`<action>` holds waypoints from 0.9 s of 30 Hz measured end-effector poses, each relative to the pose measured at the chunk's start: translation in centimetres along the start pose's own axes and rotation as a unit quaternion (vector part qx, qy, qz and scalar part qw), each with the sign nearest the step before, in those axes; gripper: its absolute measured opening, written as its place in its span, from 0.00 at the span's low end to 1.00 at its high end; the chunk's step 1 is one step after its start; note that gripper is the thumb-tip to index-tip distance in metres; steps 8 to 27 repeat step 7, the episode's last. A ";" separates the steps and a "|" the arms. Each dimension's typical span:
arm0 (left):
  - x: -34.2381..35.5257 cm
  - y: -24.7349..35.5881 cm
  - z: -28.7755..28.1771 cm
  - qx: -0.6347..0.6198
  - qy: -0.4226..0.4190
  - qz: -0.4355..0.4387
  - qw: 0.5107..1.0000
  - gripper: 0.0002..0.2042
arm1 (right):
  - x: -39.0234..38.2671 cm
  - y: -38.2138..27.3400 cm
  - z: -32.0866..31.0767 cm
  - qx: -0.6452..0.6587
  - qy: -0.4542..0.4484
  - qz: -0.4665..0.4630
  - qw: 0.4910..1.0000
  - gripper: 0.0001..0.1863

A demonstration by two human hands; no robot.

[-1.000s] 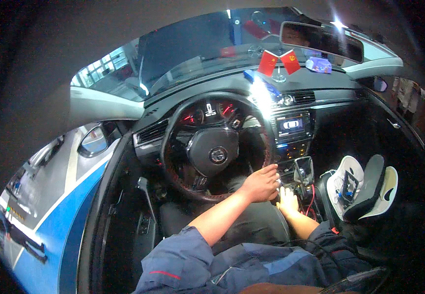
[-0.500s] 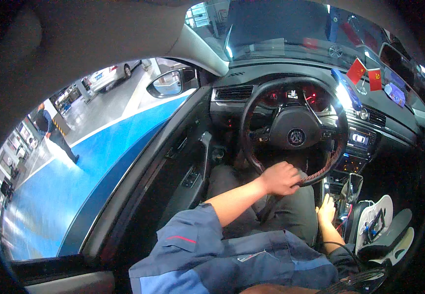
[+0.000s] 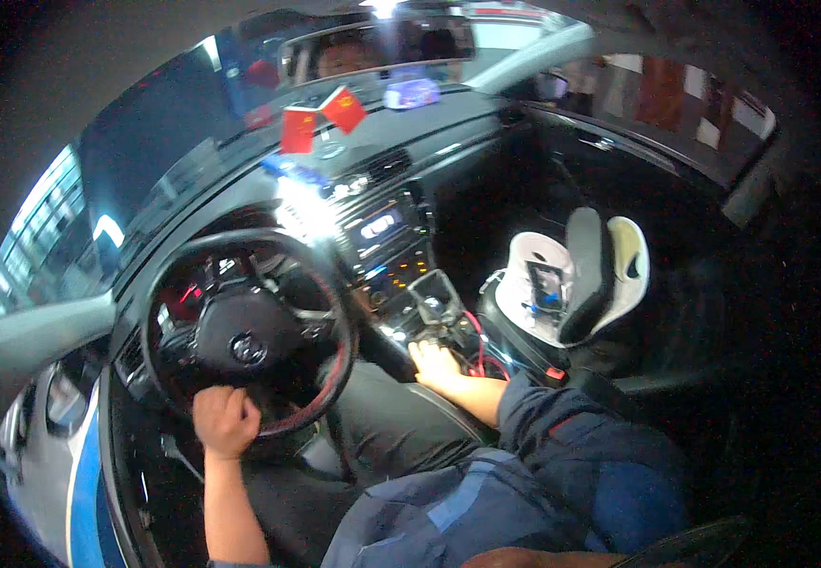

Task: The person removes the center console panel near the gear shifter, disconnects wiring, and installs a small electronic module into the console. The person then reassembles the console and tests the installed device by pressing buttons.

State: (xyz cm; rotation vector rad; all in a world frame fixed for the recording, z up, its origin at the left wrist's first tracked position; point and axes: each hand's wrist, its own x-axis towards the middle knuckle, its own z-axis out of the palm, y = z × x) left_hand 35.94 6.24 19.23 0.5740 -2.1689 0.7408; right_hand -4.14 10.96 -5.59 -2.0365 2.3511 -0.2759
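Observation:
My left hand [image 3: 226,421] is closed on the lower left rim of the black steering wheel [image 3: 245,343], which has red stitching. My right hand [image 3: 435,363] lies low on the centre console, its fingers stretched forward and somewhat blurred. Just ahead of those fingers stands what looks like the gear lever [image 3: 437,301]. Whether the fingertips touch a control there, I cannot tell. Beside the hand a red cable [image 3: 477,337] runs along the console. Further forward, the console carries a lit display [image 3: 378,225] above glowing orange buttons.
White and black curved shell-like pieces [image 3: 528,284] stand over the passenger side, to the right of the console. On the dashboard are two small red flags [image 3: 299,130], a purple pack [image 3: 412,93] and a bright light [image 3: 308,210]. The rear-view mirror [image 3: 377,49] hangs above.
The view has swung right, bringing the passenger side and rear-view mirror in and moving the wheel leftward. My left hand stays on the lower rim; my right hand stays at the console.

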 end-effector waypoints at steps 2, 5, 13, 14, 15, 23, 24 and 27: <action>0.2 -0.2 -0.2 0.005 -0.022 -0.015 1.000 0.09 | 0.4 0.8 1.5 -0.004 -0.030 -0.004 1.000 0.47; 0.0 -0.3 0.5 0.017 -0.057 -0.017 0.998 0.07 | 0.8 1.7 3.1 -0.012 -0.020 -0.016 1.000 0.48; -1.0 -0.4 0.8 0.026 -0.070 -0.033 0.997 0.06 | 0.6 1.7 3.8 -0.014 -0.020 -0.009 1.000 0.49; -1.0 -0.4 0.8 0.026 -0.070 -0.033 0.997 0.06 | 0.6 1.7 3.8 -0.014 -0.020 -0.009 1.000 0.49; -1.0 -0.4 0.8 0.026 -0.070 -0.033 0.997 0.06 | 0.6 1.7 3.8 -0.014 -0.020 -0.009 1.000 0.49; -1.0 -0.4 0.8 0.026 -0.070 -0.033 0.997 0.06 | 0.6 1.7 3.8 -0.014 -0.020 -0.009 1.000 0.49; -1.0 -0.4 0.8 0.026 -0.070 -0.033 0.997 0.06 | 0.6 1.7 3.8 -0.014 -0.020 -0.009 1.000 0.49; -1.0 -0.4 0.8 0.026 -0.070 -0.033 0.997 0.06 | 0.6 1.7 3.8 -0.014 -0.020 -0.009 1.000 0.49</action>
